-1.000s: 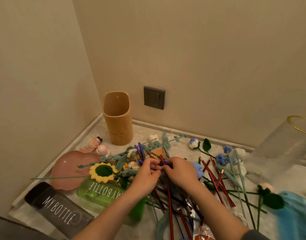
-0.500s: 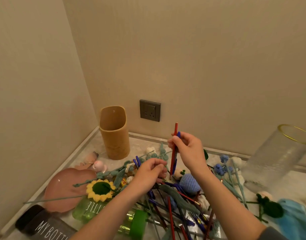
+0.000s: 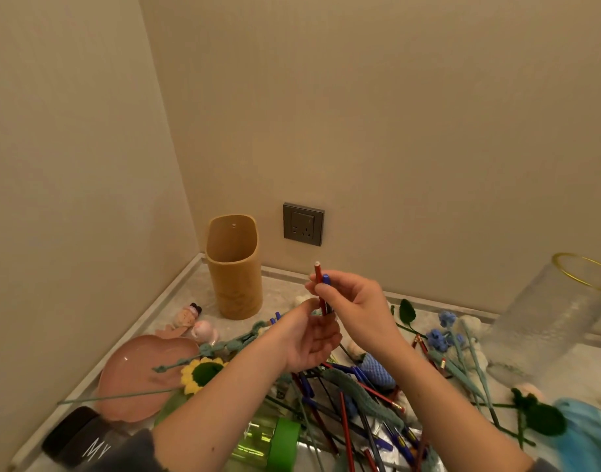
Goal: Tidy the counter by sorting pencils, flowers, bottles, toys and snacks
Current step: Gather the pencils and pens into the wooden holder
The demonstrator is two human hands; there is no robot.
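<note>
Our right hand (image 3: 355, 310) pinches two pencils (image 3: 321, 289) upright. Our left hand (image 3: 309, 340), fingers loose and holding nothing, meets their lower ends, probably squaring them for the corner holder (image 3: 234, 277).

Only legible text was "MY", white thin capitals, on the dark bottle (image 3: 77, 434) lying at the lower left edge of my view. Whatever followed those letters ran under my sleeve (image 3: 140, 447), so I couldn't read it. The green bottle (image 3: 271, 441) had pale markings on its side, too blurred to make out.
</note>
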